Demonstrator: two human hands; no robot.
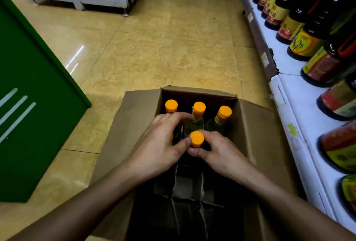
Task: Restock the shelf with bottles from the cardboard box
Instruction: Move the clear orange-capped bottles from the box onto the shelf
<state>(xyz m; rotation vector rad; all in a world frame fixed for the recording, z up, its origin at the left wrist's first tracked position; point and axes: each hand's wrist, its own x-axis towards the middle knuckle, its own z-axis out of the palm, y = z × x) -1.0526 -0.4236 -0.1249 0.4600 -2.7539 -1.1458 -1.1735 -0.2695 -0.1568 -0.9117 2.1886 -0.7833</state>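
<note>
So both hands are down in the open cardboard box (256, 125) on the tiled floor (163, 47), working the same orange-capped bottle (196, 139) in the middle row. Right hand (221, 156) has thumb and fingers curled round the neck just under the cap, closed on it; left hand (159, 144) rests its thumb against the cap's side while its fingers spread forward over the next cell, loosely curled, and whether they grip anything there I cannot tell. Three more orange-capped bottles (199, 108) stand upright in the far row, separated by cardboard dividers (178, 183); the near cells look dark and probably empty. Bottles look like clear glass with pale liquid, so judge them fairly heavy, rigid, breakable and smooth-sided. The cap is a small hold: fine for starting the lift out of a tight cell, but likely to slip or twist if it carries full weight. Better to draw it straight up by the neck, then shift the other hand to the body or base once clear of the dividers. The white shelf (300, 105) runs along the right, holding dark sauce bottles (306, 44) with bare space in front.
</note>
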